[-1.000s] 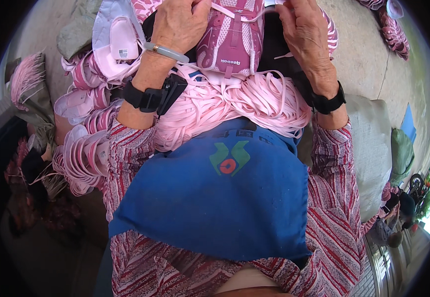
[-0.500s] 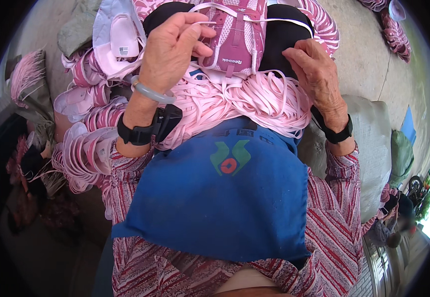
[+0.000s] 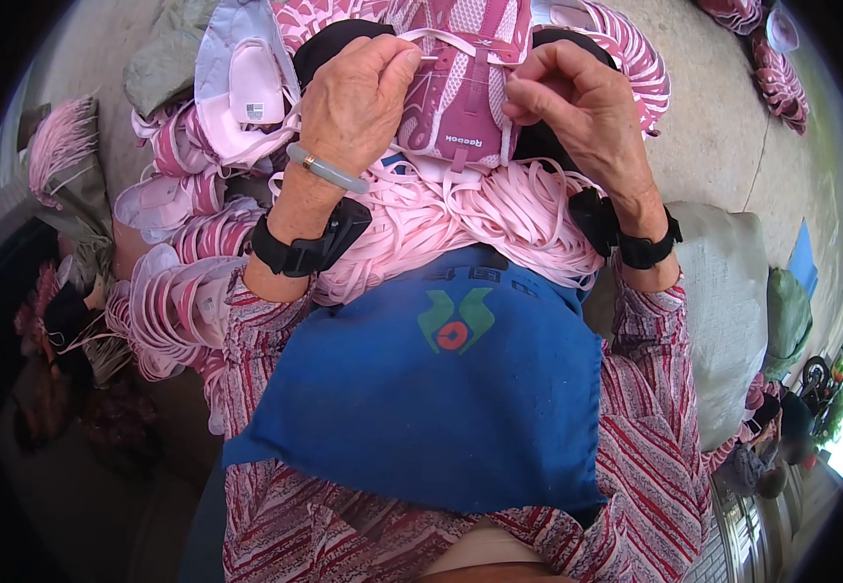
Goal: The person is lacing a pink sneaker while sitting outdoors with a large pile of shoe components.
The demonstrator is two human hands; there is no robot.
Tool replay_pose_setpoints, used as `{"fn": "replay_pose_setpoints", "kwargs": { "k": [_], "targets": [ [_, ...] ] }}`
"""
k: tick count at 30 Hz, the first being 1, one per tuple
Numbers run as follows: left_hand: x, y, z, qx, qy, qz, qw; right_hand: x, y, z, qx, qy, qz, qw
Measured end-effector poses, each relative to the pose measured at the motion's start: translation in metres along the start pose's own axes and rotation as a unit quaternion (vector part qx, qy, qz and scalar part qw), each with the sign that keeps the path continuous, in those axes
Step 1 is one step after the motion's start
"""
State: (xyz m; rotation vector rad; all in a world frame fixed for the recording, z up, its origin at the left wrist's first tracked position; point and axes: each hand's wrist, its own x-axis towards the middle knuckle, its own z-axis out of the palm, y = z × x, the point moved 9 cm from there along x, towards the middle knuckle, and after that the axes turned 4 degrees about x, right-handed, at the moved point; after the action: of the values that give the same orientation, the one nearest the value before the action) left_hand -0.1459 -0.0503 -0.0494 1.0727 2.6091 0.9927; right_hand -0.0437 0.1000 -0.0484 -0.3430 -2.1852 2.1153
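Concrete floor (image 3: 723, 136), pink uppers heaped around. On the lap at the far middle lies a pink upper (image 3: 460, 87). The left hand (image 3: 358, 97) pinches a white lace (image 3: 441, 39); the right hand (image 3: 577, 102) pinches its other end. Keep the lace taut, flat and untwisted.

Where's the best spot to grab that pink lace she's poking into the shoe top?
Probably at its stiff tip. The left hand already pinches the lace just behind the tip, above the pink shoe upper. Come from the left side, fingers over the top, because the lace runs flat across the upper and goes floppy farther back.
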Motion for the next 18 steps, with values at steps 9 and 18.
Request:
{"fn": "replay_pose_setpoints", "kwargs": {
  "k": [9, 18],
  "targets": [
    [0.012, 0.003, 0.003, -0.037, 0.022, 0.006, 0.999, -0.014, -0.022, -0.003, -0.263, 0.027, -0.164, 0.95],
    [0.021, 0.02, 0.002, 0.019, 0.04, 0.08, 0.996, 0.025, -0.02, -0.027, -0.291, 0.138, -0.153, 0.934]
  ]
}}
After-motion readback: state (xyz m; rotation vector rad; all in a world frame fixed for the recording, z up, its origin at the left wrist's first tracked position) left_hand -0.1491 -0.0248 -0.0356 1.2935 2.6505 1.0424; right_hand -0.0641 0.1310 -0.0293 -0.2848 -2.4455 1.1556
